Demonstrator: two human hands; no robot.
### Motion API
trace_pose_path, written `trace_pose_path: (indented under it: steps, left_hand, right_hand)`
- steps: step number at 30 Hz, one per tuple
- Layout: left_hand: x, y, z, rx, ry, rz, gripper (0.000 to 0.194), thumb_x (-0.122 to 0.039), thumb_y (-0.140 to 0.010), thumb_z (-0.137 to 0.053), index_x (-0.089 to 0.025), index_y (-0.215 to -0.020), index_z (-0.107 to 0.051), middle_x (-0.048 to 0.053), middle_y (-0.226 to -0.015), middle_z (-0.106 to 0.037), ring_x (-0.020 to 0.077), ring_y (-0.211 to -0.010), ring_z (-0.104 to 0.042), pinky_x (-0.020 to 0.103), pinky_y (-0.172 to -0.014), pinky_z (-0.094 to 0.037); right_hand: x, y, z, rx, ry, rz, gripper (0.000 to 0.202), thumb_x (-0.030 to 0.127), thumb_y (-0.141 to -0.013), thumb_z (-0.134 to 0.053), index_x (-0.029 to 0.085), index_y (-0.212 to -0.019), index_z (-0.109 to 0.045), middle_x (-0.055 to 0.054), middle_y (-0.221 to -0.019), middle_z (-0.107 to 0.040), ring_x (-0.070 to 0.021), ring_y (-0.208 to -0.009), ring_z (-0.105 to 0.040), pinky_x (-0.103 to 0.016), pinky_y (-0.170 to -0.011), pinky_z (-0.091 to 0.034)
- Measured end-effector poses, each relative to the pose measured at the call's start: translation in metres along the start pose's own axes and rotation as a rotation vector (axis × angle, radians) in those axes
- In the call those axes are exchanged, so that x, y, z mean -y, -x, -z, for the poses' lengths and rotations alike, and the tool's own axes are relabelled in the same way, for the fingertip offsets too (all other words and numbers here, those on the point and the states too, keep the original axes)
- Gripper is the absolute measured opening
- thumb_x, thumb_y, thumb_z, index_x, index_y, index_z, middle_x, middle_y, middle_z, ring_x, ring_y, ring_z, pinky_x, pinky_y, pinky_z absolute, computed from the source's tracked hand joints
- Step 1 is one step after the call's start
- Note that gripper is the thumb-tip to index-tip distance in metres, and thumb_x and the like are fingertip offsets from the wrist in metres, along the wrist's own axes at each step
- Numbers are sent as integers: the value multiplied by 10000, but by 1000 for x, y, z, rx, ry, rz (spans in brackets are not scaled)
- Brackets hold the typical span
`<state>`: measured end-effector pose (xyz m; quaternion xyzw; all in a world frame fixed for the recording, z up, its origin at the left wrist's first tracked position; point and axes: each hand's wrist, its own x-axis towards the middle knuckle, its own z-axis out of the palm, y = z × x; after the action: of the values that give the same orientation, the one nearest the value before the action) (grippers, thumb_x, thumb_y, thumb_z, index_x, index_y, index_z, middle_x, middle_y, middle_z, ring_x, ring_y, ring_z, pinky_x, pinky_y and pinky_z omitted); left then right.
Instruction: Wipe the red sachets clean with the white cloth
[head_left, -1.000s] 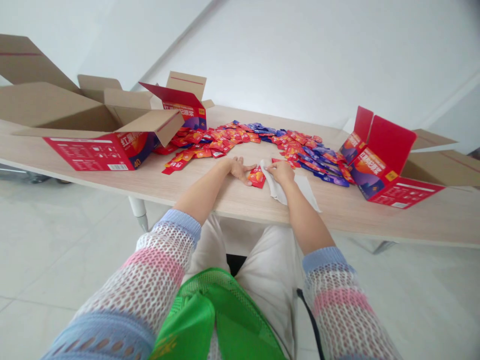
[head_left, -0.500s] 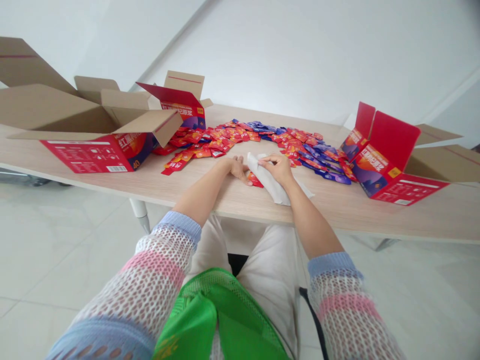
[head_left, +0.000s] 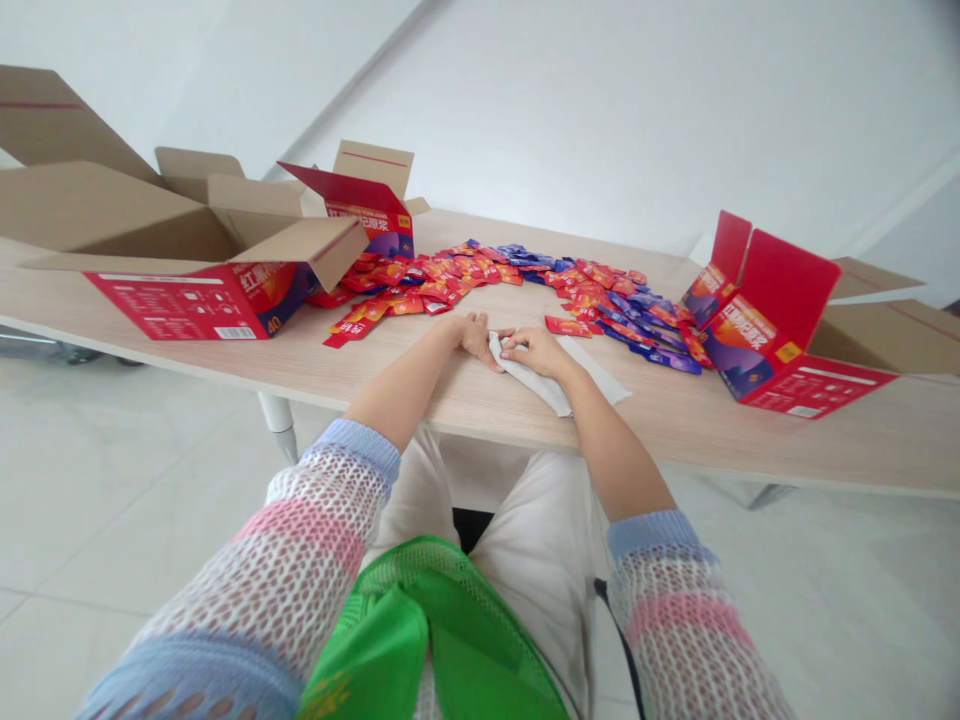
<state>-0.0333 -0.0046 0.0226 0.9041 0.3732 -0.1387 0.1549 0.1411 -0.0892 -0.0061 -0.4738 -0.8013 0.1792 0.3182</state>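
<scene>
A white cloth or sheet of soft paper (head_left: 534, 385) lies slantwise on the table near its front edge, folded over on itself. My right hand (head_left: 534, 352) pinches its upper left part between thumb and fingers. Against the cloth's left end rests my left hand (head_left: 474, 338), fingers bent and thumb down on the table side. Whatever is under its fingertips is covered by the cloth and the hand. One red sachet (head_left: 568, 327) lies just beyond my right hand, at the edge of a curved heap of red sachets (head_left: 457, 275) and purple sachets (head_left: 637, 315).
A large open red carton (head_left: 180, 305) stands on the left, with a smaller open red box (head_left: 375, 225) behind it. Another open red box (head_left: 787, 340) is at the right end of the heap. The light wooden table (head_left: 390, 375) meets a white wall behind.
My right hand has moved left and slightly down, drawing the folded cloth toward my left hand. The red sachet that showed between my hands is now hidden. My left hand has barely moved.
</scene>
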Motion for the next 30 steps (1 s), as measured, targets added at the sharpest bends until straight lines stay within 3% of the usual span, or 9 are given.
trace_pose_path:
  steps: [7, 13, 16, 22, 24, 26, 30]
  left_hand:
    - [0, 1, 3, 45, 2, -18, 1369, -820, -361, -680, -362, -1509, -90, 59, -1559, 143, 454, -1371, 136, 604, -1085, -24]
    - [-1, 6, 5, 48, 20, -15, 1332, -804, -406, -681, -394, -1499, -39, 52, -1548, 180, 459, -1364, 149, 643, -1062, -56]
    - [0, 4, 4, 43, 15, -19, 1331, -797, -403, -688, -408, -1494, -30, 41, -1552, 170, 459, -1367, 142, 647, -1059, -51]
    - [1, 1, 2, 36, 23, -14, 1316, -791, -406, -696, -403, -1497, -72, 40, -1559, 146, 454, -1367, 147, 641, -1064, -36]
    - [1, 1, 2, 36, 18, -11, 1314, -797, -407, -690, -366, -1506, -113, 49, -1560, 138, 448, -1371, 144, 611, -1083, -25]
    - [-1, 3, 1, 31, 5, -10, 1314, -801, -411, -686, -343, -1510, -131, 45, -1563, 133, 444, -1375, 143, 584, -1098, -26]
    - [-5, 6, 2, 5, -8, -12, 1323, -781, -402, -711, -388, -1502, -90, 16, -1571, 108, 461, -1376, 122, 608, -1085, -63]
  right_hand:
    - [-13, -1, 6, -242, 360, -387, 213, 419, -776, -651, 248, -876, -732, -58, -961, -705, -235, -929, -620, -353, -831, -456]
    - [-35, 5, 15, -355, 415, -616, 228, 407, -781, -639, 214, -870, -722, -113, -1036, -682, -253, -971, -609, -364, -839, -447]
    - [-40, 8, 19, -414, 397, -559, 216, 398, -781, -628, 222, -867, -717, -86, -1050, -678, -241, -984, -599, -354, -847, -442]
    - [-20, 5, 20, -447, 239, -172, 197, 358, -796, -608, 202, -858, -711, -43, -916, -692, -191, -856, -596, -304, -790, -439]
    - [-9, 4, 17, -385, 186, -104, 226, 383, -790, -622, 195, -865, -724, -45, -890, -696, -180, -802, -591, -288, -745, -434]
    - [1, 5, 12, -246, 141, -77, 251, 414, -773, -641, 199, -857, -741, -39, -872, -704, -172, -766, -591, -275, -709, -426]
    - [15, 6, 4, 26, 108, -115, 331, 515, -769, -624, 222, -818, -769, -5, -778, -712, -170, -713, -607, -258, -653, -415]
